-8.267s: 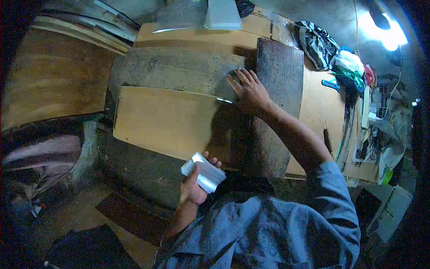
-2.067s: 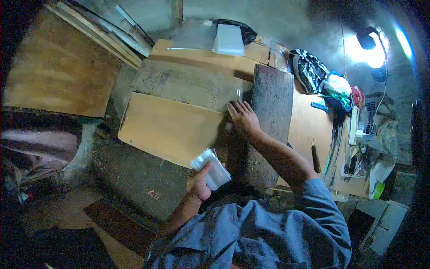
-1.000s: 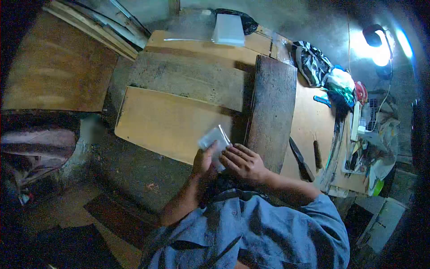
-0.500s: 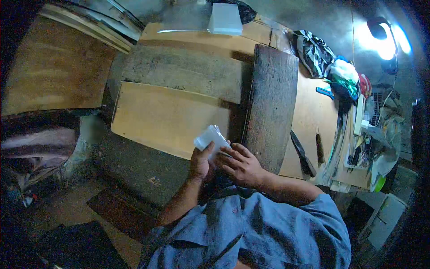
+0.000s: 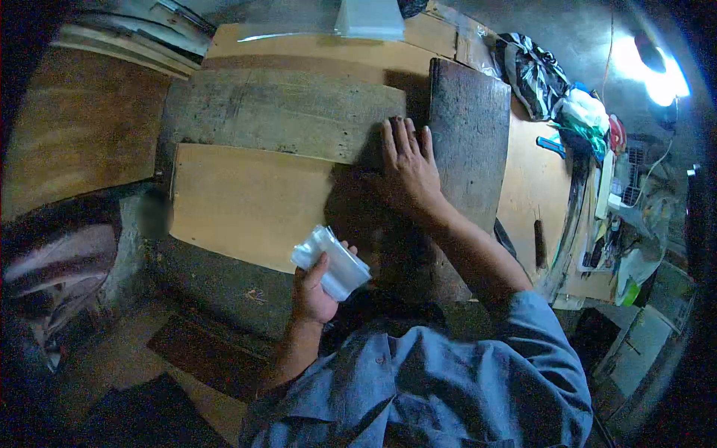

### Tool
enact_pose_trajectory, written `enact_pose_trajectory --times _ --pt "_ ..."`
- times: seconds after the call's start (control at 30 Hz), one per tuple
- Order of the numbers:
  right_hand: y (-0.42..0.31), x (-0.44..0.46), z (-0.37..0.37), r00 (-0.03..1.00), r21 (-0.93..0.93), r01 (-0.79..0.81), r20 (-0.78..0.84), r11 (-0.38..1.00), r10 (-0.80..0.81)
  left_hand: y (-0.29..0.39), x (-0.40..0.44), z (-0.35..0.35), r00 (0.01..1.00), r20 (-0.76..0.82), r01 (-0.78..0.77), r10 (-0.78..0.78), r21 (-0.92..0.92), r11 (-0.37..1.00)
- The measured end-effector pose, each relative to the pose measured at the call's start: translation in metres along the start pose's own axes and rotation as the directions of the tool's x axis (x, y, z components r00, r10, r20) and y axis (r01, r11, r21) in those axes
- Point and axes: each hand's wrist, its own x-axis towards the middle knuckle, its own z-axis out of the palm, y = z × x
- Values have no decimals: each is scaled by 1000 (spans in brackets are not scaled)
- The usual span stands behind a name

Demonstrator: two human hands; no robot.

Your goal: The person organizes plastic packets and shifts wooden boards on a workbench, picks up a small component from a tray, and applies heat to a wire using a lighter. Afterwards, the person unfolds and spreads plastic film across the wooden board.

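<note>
My left hand (image 5: 312,297) is closed around a small stack of clear plastic sheets or bags (image 5: 340,270), thumb on top, near the table's front edge. My right hand (image 5: 412,170) reaches forward with its fingers stretched out and nothing seen in them. Its fingertips lie over the right end of a worn grey plank (image 5: 276,116), close beside a dark wooden board (image 5: 472,127). Whether the fingers press on the wood, I cannot tell. At the far edge lies a larger stack of clear plastic sheets (image 5: 370,21).
A light wooden panel (image 5: 246,201) lies in front of the plank. On the right are a knife (image 5: 506,239), partly behind my forearm, a dark-handled tool (image 5: 540,243), a blue cutter (image 5: 551,145) and plastic bags (image 5: 530,75). A bright lamp (image 5: 661,78) shines at the upper right.
My right hand has left the plastic stack and moved forward, its fingers now stretched out. My left hand keeps the stack, a little lower and further left.
</note>
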Motion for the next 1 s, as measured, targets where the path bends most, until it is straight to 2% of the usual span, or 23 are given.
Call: enact_pose_trajectory --times 0.07,0.17,0.2,0.23,0.3,0.37,0.43,0.5,0.57,0.6,0.63,0.67,0.7,0.73,0.77,0.83,0.87,0.93,1.0 --pt "2 4 15 999 -261 37 34 965 -29 1 0 -1 999 -34 8 -10 -40 999" --pt "-2 -2 19 995 -255 94 58 962 -82 4 0 2 997 -79 17 -24 -86 996" --pt "-5 -5 12 993 -167 109 54 980 -102 4 2 -1 995 -85 35 -43 -93 995" --pt "-7 -8 9 993 -167 108 55 980 -100 4 3 -3 994 -91 53 -62 -99 994" --pt "-8 -15 2 987 52 152 51 987 -154 8 4 5 995 -82 53 -60 -80 995" --pt "-12 -24 -9 983 41 177 49 983 -179 8 5 8 996 -69 51 -55 -60 997" --pt "-23 -40 -16 989 360 84 87 929 -123 7 8 7 993 -112 -35 37 22 999" --pt "-48 -53 -54 970 707 -171 243 686 -10 3 10 2 997 -78 -14 14 -1 1000" --pt "-55 -80 -48 905 833 -365 423 416 -53 3 7 12 999 -37 7 -8 -21 1000" --pt "-62 -94 -38 903 889 -405 426 214 -58 7 2 27 995 -68 -59 75 208 976" --pt "-67 -104 -36 903 905 -426 425 4 -66 7 -2 38 983 -78 -115 164 428 896" --pt "-67 -108 -44 908 910 -414 414 3 -63 3 -1 39 976 -98 -124 195 487 865" --pt "-67 -112 -55 874 874 -481 484 68 -43 -1 -4 42 976 -87 -133 201 493 860" --pt "-64 -115 -63 835 830 -543 549 130 -18 -5 -9 46 987 -68 -102 144 422 901" --pt "-61 -119 -66 843 838 -531 537 127 -16 -7 -14 55 995 -46 -64 86 352 934" --pt "-52 -131 -69 894 868 -445 447 222 44 -21 -16 50 997 -40 -48 65 335 941" --pt "-48 -136 -72 900 875 -433 434 218 45 -27 -18 48 999 -6 -39 44 324 945" --pt "-38 -145 -77 819 819 -572 573 40 -13 -40 -25 48 999 37 -12 2 279 960" --pt "-29 -154 -87 840 840 -541 542 52 -21 -46 -36 63 998 59 -34 15 342 939"
